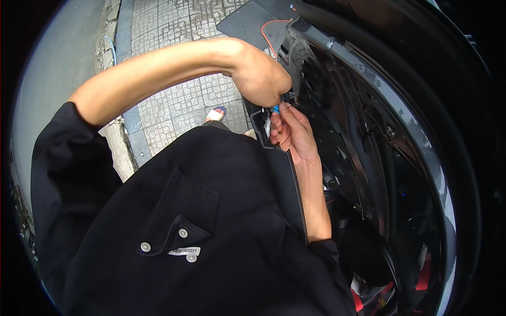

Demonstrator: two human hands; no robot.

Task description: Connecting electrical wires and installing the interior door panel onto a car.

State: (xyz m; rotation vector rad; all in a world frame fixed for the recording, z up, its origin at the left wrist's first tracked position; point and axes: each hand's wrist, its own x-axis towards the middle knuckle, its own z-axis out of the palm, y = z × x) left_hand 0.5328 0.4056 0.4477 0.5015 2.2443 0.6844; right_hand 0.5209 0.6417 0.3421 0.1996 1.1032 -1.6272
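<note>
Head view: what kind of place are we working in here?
Probably outdoors at a kerbside, beside an opened vehicle panel. Signs: grey paving blocks, a kerb, and the dark panel frame with an orange wire. Both hands, left hand and right hand, meet at a small blue-and-white connector.

Single head-worn fisheye view, aimed steeply down over the black shirt (200,221) from close range. Left hand (261,79) and right hand (292,131) near centre, paving (174,100) toward upper left, dark vehicle frame (369,121) curving along right rim.
</note>
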